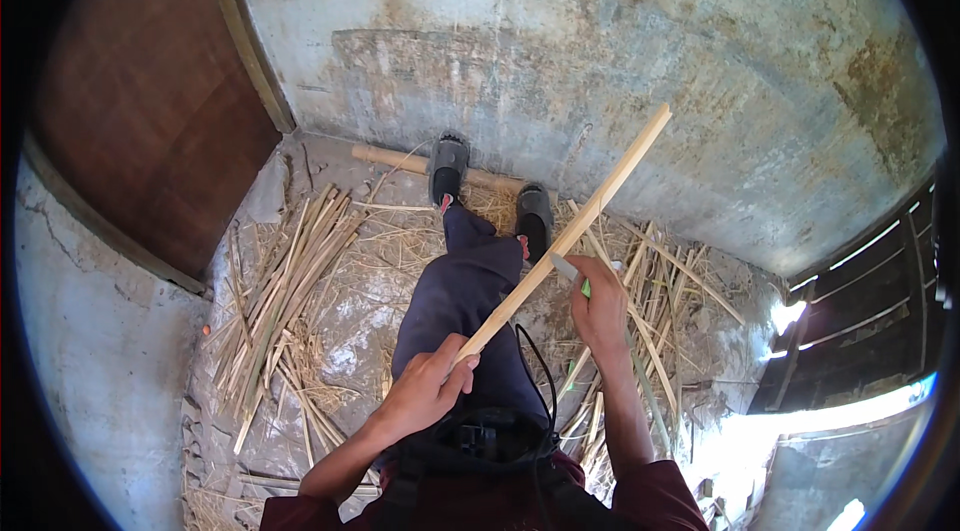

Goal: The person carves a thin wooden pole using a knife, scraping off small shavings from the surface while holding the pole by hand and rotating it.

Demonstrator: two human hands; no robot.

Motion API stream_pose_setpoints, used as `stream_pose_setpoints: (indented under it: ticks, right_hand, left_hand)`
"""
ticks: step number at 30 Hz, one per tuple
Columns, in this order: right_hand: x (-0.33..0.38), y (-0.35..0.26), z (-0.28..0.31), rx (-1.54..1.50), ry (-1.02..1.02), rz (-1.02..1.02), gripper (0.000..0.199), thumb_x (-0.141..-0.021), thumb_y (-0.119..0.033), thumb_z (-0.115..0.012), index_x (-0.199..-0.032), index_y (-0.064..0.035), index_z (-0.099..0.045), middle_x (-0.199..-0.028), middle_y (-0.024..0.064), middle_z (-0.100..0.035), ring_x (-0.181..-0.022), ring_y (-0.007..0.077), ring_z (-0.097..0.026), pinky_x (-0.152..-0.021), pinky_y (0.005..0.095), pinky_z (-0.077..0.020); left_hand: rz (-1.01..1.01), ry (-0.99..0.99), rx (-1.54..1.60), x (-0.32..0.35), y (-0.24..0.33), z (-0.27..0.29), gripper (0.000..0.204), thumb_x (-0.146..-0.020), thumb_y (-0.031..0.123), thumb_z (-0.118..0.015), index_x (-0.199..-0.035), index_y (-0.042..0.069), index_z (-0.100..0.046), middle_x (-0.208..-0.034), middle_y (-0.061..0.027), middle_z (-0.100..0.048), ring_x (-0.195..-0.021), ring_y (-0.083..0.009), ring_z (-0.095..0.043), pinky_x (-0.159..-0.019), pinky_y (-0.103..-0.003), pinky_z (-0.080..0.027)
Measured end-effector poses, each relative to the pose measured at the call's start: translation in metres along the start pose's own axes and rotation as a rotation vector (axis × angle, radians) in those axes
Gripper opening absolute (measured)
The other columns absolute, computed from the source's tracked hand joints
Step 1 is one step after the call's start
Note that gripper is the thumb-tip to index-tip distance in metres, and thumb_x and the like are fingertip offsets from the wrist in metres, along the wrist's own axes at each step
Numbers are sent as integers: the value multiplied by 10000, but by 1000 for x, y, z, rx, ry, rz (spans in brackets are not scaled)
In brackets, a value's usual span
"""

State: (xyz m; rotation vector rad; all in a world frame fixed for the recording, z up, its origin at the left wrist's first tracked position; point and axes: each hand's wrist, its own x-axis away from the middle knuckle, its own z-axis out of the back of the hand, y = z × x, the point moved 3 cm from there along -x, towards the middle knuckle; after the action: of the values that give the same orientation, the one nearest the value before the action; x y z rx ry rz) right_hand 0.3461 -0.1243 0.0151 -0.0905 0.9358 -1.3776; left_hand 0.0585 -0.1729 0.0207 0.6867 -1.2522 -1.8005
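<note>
Bamboo fills this cramped corner: a long pale bamboo strip [565, 241] runs slantwise from the left hand [425, 391] up and to the right, its far end reaching across the grey plastered wall [560, 61]. The left hand is closed around the strip's near end, fingers wrapped over it just above the lap. The right hand [598, 311] is curled about the handle of a small knife [568, 271], whose pale blade lies against the strip about halfway along it; a bit of green shows at the grip, though it is hard to tell whether that belongs to the handle.

Below the hands, the person's legs in dark trousers [462, 301] stretch forward, ending in dark shoes [448, 166] set close to the base of the wall, near a thicker round bamboo pole [385, 159] lying on the floor. A black cable [540, 371] loops over the lap.

On the left, a loose heap of split bamboo slats [285, 281] lies on the dirt floor among straw and shavings. More slats [655, 301] are scattered on the right, just past the right forearm. A brown wooden door [150, 101] stands at the upper left.
</note>
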Motion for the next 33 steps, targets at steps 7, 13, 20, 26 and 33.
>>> stream_pose_setpoints:
  ticks: [7, 13, 20, 26, 33]
  right_hand:
    - [-12, 28, 11, 173, 191, -98, 134, -877, 65, -606, -966, -20, -660, -891, 222, -688, -828, 464, -701, -713, 511, -528]
    - [-31, 60, 5, 268, 181, -104, 64, -897, -26, -688, -960, -20, -675, -878, 209, -701, -788, 465, -699, -665, 517, -527]
    - [-48, 76, -14, 405, 155, -108, 130, -829, -47, -720, -959, -54, -724, -877, 182, -746, -765, 414, -735, -682, 530, -562]
    - [-49, 107, -43, 404, 119, -95, 136, -821, -72, -712, -953, -51, -738, -856, 206, -754, -756, 412, -747, -692, 530, -576]
    - [-49, 135, -67, 476, 126, -139, 125, -831, -115, -748, -939, -53, -758, -816, 197, -759, -762, 422, -756, -705, 527, -593]
  left_hand:
    - [26, -39, -24, -12, -7, -12, 212, -1150, 151, -574, -1309, 16, -535, -782, -221, -664, -765, -475, -706, -674, -523, -500]
    - [80, -88, -108, -15, -8, -15, 232, -1161, 193, -558, -1339, 44, -562, -767, -196, -660, -740, -429, -713, -665, -513, -499]
    - [39, -7, -204, -17, -18, -17, 189, -1150, 169, -552, -1298, 54, -527, -790, -272, -674, -807, -535, -683, -693, -612, -479]
    - [120, 28, -241, -26, -48, -30, 170, -1148, 174, -562, -1258, 46, -542, -815, -306, -679, -849, -563, -673, -699, -606, -487]
    - [130, -10, -184, -43, -63, -29, 165, -1152, 190, -565, -1221, 40, -565, -834, -295, -686, -873, -553, -680, -714, -585, -501]
